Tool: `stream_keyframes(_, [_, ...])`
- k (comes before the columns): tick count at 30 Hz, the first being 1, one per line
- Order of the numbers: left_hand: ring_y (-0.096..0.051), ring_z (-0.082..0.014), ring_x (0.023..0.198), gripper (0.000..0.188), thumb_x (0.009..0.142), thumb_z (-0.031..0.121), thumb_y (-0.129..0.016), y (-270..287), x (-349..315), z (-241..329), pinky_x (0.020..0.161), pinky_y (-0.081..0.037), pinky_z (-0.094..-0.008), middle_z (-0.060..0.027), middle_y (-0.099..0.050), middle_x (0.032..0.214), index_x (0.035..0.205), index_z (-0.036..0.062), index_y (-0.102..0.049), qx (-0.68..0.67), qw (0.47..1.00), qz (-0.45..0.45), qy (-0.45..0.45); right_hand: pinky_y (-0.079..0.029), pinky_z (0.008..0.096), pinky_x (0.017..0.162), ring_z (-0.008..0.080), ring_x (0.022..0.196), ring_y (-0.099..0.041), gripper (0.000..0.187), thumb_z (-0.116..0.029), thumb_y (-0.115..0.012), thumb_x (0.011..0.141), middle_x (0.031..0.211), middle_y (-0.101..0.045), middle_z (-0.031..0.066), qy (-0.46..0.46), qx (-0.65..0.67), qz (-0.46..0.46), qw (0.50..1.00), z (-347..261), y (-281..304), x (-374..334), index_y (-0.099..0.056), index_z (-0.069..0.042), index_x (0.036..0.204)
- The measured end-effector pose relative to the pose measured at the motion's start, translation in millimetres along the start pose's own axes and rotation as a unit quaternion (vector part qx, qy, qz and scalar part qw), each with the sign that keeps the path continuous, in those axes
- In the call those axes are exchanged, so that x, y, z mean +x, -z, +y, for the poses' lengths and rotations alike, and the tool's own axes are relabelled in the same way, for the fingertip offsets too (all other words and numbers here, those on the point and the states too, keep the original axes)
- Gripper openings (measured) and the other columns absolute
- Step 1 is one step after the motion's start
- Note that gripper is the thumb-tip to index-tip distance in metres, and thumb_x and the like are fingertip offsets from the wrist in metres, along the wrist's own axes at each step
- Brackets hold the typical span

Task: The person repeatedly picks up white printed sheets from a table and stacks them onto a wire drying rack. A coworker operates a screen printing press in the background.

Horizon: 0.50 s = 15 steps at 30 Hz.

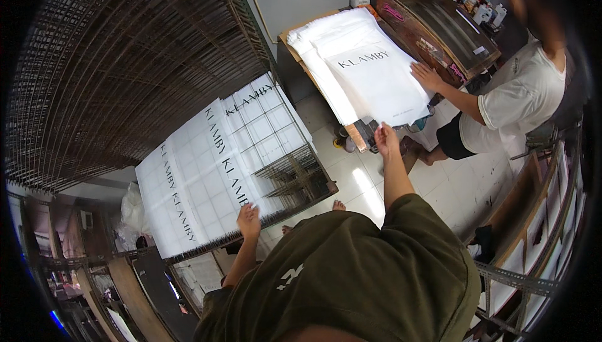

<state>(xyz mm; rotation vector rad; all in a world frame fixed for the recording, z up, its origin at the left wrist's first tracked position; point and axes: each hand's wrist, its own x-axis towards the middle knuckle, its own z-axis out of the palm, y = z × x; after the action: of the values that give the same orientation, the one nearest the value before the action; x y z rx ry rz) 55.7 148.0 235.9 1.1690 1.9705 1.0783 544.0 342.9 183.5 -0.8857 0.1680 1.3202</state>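
Observation:
A thin white sheet [379, 82] with dark lettering, perhaps a flat plastic bag, lies on top of a stack of similar white sheets [305, 46] at the far right. My right hand [387, 139] reaches forward, its fingers pinched together at the sheet's near edge. A co-worker's hand [427, 77] rests on the same sheet's right side. To the left, more printed sheets [219, 147] lie side by side on a wire drying rack [295, 176]. My left hand [249, 220] is beside the rack's near edge, its fingers loosely bent and apart, nothing visible in them.
Raised wire racks [138, 60] slope overhead at the left. A dark framed box [439, 28] stands beside the stack's table [356, 136]. The co-worker [514, 91] stands at the right on the tiled floor [364, 182]. Metal shelving [520, 282] curves along the lower right.

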Motion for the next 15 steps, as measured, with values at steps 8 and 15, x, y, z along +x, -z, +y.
stream_keyframes(8, [-0.057, -0.017, 0.088, 0.062, 0.075, 0.043, -0.069, -199.4, 34.3, 176.2, 0.074, -0.046, -0.0286, -0.0109, -0.06, 0.1, 0.118, 0.0016, -0.05, 0.012, 0.889, -0.435, 0.145, -0.046, 0.0274, 0.067, 0.0105, 0.07, -0.053, 0.011, -0.016, -0.065, 0.079, 0.076, -0.056, -0.0015, -0.108, -0.159, -0.056, 0.98, 41.0, -15.1, -83.1, -0.056, -0.011, 0.082])
stream_keyframes(15, [-0.058, -0.0207, 0.091, 0.044, 0.081, 0.029, -0.06, -296.0, 29.0, 205.9, 0.077, -0.045, -0.0335, -0.0136, -0.059, 0.103, 0.111, -0.0019, -0.052, -0.122, 0.854, -0.463, 0.202, -0.045, 0.0398, 0.079, 0.021, 0.098, -0.054, 0.036, -0.039, -0.06, 0.081, 0.104, -0.053, 0.0064, -0.12, -0.075, -0.126, 0.982, 37.0, 2.6, -133.1, -0.053, -0.011, 0.103])
